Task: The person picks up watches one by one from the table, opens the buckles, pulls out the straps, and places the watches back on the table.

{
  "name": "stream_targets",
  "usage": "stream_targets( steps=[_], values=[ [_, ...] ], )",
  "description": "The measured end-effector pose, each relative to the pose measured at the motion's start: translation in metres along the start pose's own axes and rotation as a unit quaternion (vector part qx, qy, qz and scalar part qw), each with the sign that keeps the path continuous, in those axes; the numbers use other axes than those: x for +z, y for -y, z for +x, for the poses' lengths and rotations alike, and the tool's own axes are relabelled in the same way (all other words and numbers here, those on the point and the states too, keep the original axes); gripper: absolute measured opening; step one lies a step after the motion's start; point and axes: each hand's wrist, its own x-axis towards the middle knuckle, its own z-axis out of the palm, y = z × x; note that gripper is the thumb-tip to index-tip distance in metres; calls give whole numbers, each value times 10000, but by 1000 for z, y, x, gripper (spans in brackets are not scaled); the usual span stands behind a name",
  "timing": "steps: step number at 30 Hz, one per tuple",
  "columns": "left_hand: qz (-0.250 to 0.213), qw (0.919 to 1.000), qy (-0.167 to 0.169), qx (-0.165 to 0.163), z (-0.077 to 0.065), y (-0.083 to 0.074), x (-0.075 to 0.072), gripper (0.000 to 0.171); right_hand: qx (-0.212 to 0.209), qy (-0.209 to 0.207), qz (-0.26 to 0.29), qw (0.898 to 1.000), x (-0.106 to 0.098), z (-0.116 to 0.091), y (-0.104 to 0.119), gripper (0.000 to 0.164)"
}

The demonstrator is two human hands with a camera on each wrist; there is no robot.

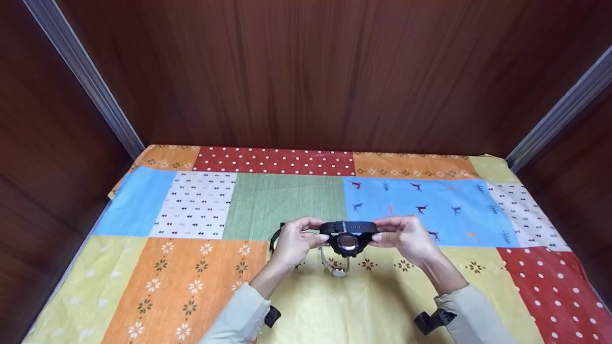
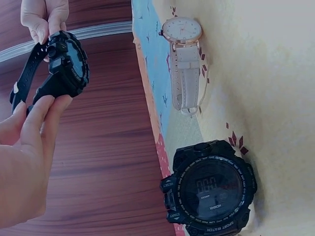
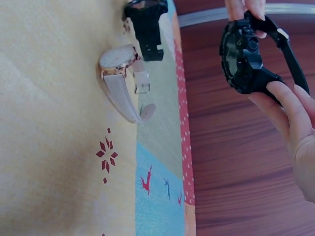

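Both hands hold a black sports watch (image 1: 348, 242) up over the cloth, its strap (image 1: 354, 228) toward the top and its round face below. At one side my left hand (image 1: 299, 239) pinches the strap between thumb and fingers. On the opposite side my right hand (image 1: 404, 237) grips it the same way. Below stands a watch with a pale strap and rose-gold case (image 2: 183, 29). A second black sports watch (image 2: 211, 189) with a digital display rests on the cloth, mostly hidden behind my left hand in the head view.
A patchwork cloth (image 1: 205, 286) in orange, yellow, blue, green and red covers the table. Dark wood panels (image 1: 306, 71) rise behind it and at both sides, with grey metal strips (image 1: 86, 71) at the corners. Each wrist wears a black strap device (image 1: 434, 320).
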Motion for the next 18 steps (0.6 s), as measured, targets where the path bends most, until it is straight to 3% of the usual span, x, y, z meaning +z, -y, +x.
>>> stream_targets(
  steps=[4, 11, 18],
  values=[
    [-20, 10000, 17, -3, 0, 1, -1, 27, -22, 69, 31, 10000, -2, -1, -1, 32],
    [-821, 9964, 136, -163, 0, -3, -5, 27, -327, 266, 806, 9959, -6, -3, -1, 27],
    [-416, 9989, 187, -101, 0, -4, -3, 26, -287, 226, 548, 9978, -6, -4, -4, 28]
  ],
)
